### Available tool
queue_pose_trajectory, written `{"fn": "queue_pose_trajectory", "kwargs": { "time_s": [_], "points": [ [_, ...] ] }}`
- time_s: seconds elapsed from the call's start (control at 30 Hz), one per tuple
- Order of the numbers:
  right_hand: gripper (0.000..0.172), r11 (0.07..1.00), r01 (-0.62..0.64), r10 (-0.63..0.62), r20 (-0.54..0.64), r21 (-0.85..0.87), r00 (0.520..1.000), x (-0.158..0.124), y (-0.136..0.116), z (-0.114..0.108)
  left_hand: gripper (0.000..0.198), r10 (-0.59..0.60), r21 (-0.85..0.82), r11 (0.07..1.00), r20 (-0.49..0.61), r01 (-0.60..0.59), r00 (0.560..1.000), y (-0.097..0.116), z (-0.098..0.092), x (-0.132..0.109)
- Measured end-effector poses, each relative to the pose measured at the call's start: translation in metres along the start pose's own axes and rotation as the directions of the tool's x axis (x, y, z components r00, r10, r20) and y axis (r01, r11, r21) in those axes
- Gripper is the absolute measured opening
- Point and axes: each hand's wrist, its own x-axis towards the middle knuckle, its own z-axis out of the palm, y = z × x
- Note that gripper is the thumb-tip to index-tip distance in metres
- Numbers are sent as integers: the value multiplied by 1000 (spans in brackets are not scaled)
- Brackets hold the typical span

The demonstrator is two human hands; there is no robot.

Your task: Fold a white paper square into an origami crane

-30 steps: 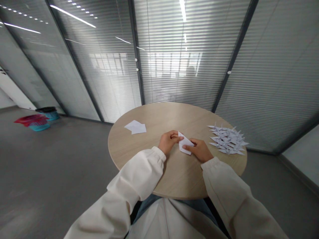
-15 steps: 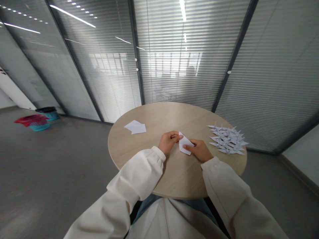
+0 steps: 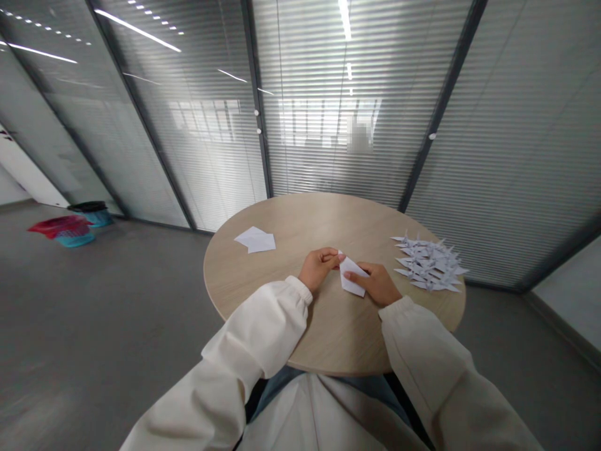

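Note:
A small folded sheet of white paper [image 3: 351, 283] is held between both hands above the middle of the round table [image 3: 300, 219]. My left hand [image 3: 319, 268] pinches its upper left corner between thumb and fingers. From the other side my right hand [image 3: 378, 283] grips it, the thumb lying flat across the front and the fingers behind, mostly hidden. The paper's lower end is free and points towards me.
Folded white paper pieces [image 3: 256, 240] lie at the table's left. Several white origami cranes [image 3: 429, 263] are set close together near its right edge. Two lined bins, one with a red bag [image 3: 63, 225], stand on the floor at far left. Glass partitions with blinds [image 3: 323, 169] rise behind the table.
The folded paper has tilted slightly, its lower end shifting a little to the right. Both hands stay almost in place and keep their hold.

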Motion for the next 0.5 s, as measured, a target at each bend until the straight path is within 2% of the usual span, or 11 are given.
{"fn": "queue_pose_trajectory", "kwargs": {
  "time_s": [0.5],
  "points": [
    [34, 1000, 1, -2, 41, 25, 999, 0, 5, 1, 36, -28, -8, 1000, -51, 27, 998, 7, -1, -2]
  ]
}}
